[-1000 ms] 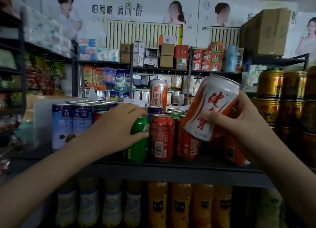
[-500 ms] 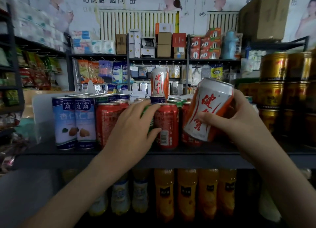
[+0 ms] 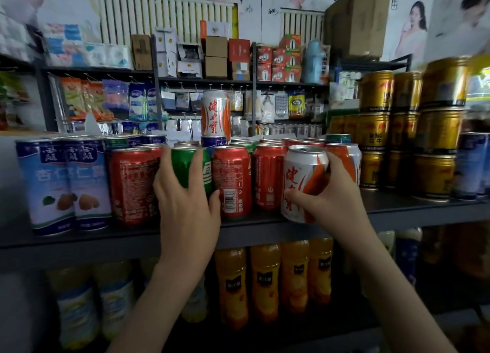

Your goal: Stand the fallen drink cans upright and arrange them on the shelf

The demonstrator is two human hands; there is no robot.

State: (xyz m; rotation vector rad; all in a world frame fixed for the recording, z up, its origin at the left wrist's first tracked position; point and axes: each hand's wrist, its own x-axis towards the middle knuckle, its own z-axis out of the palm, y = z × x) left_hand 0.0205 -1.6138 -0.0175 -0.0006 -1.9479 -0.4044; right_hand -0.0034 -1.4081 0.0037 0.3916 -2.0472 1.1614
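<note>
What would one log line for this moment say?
left hand: grips green can | right hand: holds white-orange can, slightly tilted, near shelf front | step: placing

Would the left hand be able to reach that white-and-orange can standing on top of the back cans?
Probably yes, once it lets go: the left hand grips the green can, and the stacked white-and-orange can stands just behind and above, with open air between them.

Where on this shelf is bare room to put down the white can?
Bare shelf shows right of the right hand, in front of the gold cans. A narrow strip runs along the front edge before the red cans. From the pale blue cans to the white can it is packed.
</note>
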